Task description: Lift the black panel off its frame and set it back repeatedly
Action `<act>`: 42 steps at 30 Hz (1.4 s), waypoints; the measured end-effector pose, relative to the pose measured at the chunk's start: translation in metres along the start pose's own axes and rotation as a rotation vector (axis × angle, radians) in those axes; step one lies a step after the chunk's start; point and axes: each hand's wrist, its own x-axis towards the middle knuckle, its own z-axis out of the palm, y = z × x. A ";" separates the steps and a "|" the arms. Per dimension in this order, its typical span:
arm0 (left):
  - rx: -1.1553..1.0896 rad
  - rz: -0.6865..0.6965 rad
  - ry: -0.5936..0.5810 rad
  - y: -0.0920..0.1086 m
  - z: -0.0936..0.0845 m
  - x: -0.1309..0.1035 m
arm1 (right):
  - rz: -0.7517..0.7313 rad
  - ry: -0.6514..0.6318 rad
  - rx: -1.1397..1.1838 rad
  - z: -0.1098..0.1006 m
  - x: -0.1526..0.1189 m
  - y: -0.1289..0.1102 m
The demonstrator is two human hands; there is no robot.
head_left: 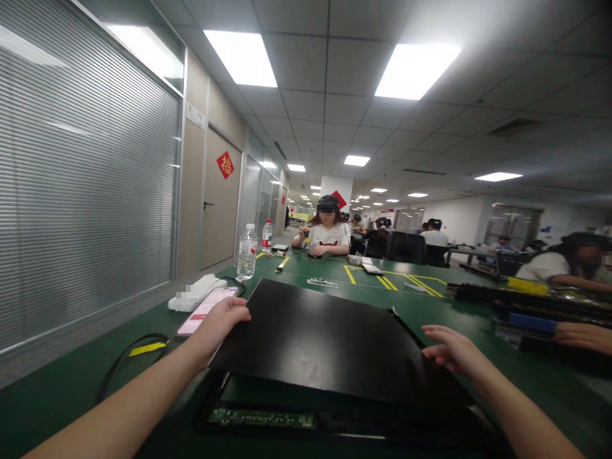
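Note:
A flat black panel [315, 338], like a screen sheet, lies tilted over a black frame [401, 426] on the green table. My left hand [224, 319] is closed on the panel's left edge, thumb on top and the other fingers mostly hidden. At the right edge, my right hand [449, 350] has its fingers apart; whether a fingertip touches the panel or the frame I cannot tell. Along the near side of the frame, a green circuit board [262, 418] shows below the panel.
A phone [208, 310], a white object [197, 293] and a water bottle [247, 252] stand left. A black cable [117, 366] lies nearby. A person [329, 233] sits opposite. At right, another person's hand [584, 336] is by stacked dark parts [530, 306].

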 end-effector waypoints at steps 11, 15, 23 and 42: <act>-0.004 -0.026 -0.025 -0.001 0.001 -0.001 | -0.016 0.018 0.004 -0.001 0.006 0.005; -0.004 -0.017 -0.031 0.001 0.007 -0.009 | -0.027 0.062 -0.015 -0.003 0.006 0.003; 0.062 0.002 -0.041 0.000 0.017 -0.021 | -0.047 0.116 -0.096 -0.007 0.010 0.007; 0.151 0.018 -0.147 -0.031 0.009 0.002 | -0.195 0.111 -0.584 -0.010 0.023 0.016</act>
